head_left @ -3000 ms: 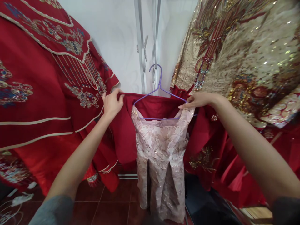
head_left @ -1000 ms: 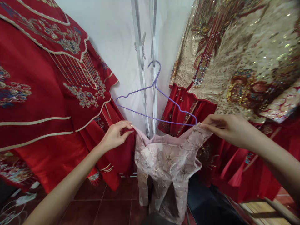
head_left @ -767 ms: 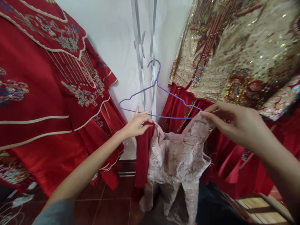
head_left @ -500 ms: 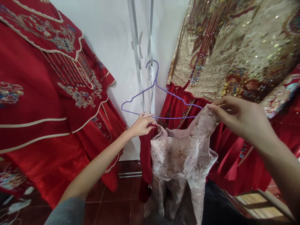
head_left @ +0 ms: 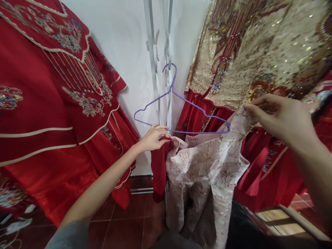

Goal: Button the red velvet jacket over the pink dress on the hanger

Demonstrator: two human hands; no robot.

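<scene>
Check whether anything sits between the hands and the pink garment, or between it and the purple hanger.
Nothing visible does. The left hand and right hand each already pinch a top corner of the pink garment, with red cloth also in the left. The purple hanger hangs bare just above.

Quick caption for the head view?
Both hands hold a pink dress beneath a purple hanger.

Narrow gap at centre only: red robe point(head_left: 46, 114) blocks left, gold robe point(head_left: 259, 52) blocks right, hanger point(head_left: 181, 114) and rack pole point(head_left: 151, 52) sit mid-gap before wall point(head_left: 124, 41).
</scene>
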